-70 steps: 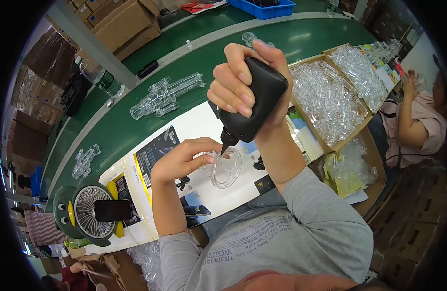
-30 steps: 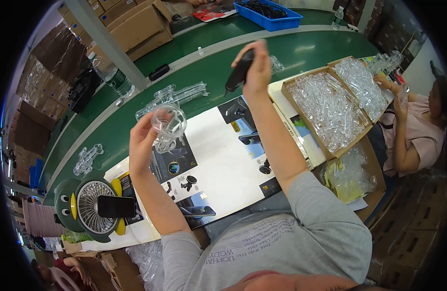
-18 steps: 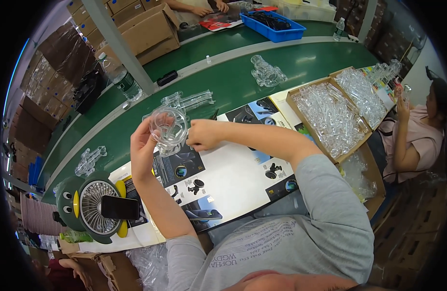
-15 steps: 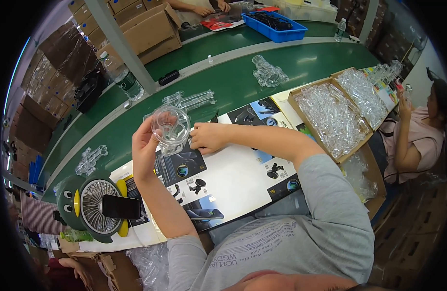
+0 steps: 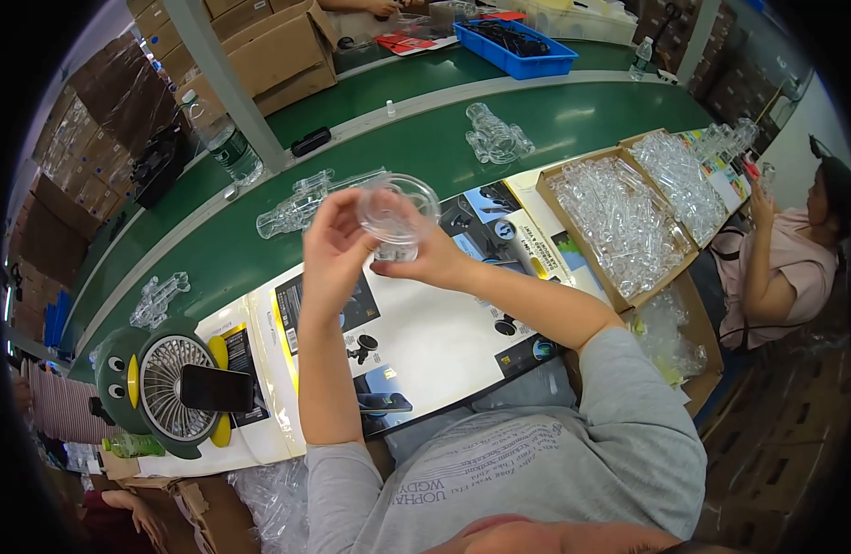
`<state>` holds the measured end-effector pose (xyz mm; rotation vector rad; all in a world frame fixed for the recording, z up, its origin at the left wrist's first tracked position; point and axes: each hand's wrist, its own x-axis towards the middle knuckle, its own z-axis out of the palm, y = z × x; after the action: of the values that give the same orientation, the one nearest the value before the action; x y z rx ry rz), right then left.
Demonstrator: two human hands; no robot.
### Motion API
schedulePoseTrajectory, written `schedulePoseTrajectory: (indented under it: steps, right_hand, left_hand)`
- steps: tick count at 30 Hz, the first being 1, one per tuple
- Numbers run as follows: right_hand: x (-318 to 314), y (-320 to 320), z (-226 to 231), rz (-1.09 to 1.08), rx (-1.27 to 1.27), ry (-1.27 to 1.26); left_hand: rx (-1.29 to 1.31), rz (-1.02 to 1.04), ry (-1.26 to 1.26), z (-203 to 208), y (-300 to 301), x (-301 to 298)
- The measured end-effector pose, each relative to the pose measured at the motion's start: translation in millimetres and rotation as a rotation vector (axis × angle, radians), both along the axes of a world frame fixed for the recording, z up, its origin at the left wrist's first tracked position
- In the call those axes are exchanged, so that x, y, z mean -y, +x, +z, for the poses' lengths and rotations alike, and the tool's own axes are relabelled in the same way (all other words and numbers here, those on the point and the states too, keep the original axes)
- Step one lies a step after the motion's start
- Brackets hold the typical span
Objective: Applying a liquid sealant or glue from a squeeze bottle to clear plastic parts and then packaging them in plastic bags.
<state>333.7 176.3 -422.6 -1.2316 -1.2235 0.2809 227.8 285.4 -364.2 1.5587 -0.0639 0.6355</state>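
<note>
A clear plastic piece with a round, dish-like rim (image 5: 402,208) is raised over the printed card sheet (image 5: 425,342). My left hand (image 5: 335,247) grips its left side, thumb and fingers closed at the rim. From the right, my right hand (image 5: 437,258) closes on its lower part; some fingertips are hidden behind the clear plastic. Just beyond my hands, a clear plastic assembly (image 5: 301,205) lies on the green conveyor belt (image 5: 398,138). Similar assemblies rest farther along it, one at the far middle (image 5: 497,136) and one to the left (image 5: 160,300).
Cartons of loose clear parts (image 5: 619,222) stand at right, near a seated co-worker (image 5: 785,240). A penguin-shaped fan (image 5: 121,374) with a phone (image 5: 217,388) stands at left. A metal post (image 5: 218,83), water bottle (image 5: 227,148) and blue tray (image 5: 522,63) are farther back.
My left hand has carried the clear round piece to the right. My right hand has risen off the printed sheet and taken hold of the piece too.
</note>
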Motion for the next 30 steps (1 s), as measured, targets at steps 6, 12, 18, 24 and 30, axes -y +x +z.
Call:
schedulePoseTrajectory:
  steps: [6,12,18,24,30]
  right_hand:
    - [-10.0,54.7,-25.9,-0.045,-0.582,0.281]
    - [8.8,164.8,-38.5,-0.670,-0.899,0.253]
    - [-8.7,242.1,-53.7,-0.369,-1.093,0.204]
    - [0.2,278.1,-68.5,-0.218,-1.292,0.295]
    - [-15.5,109.3,-17.8,-0.115,-0.575,0.140]
  left_hand:
    - [0.019,0.243,0.129,-5.1,14.1,16.3]
    - [0.115,0.381,0.109,8.9,-2.3,-3.2]
    - [0.114,0.367,0.133,5.9,-4.8,-12.8]
    - [0.072,0.275,0.040,6.0,3.4,-14.5]
    - [0.046,0.362,-0.372,-23.4,6.1,-37.6]
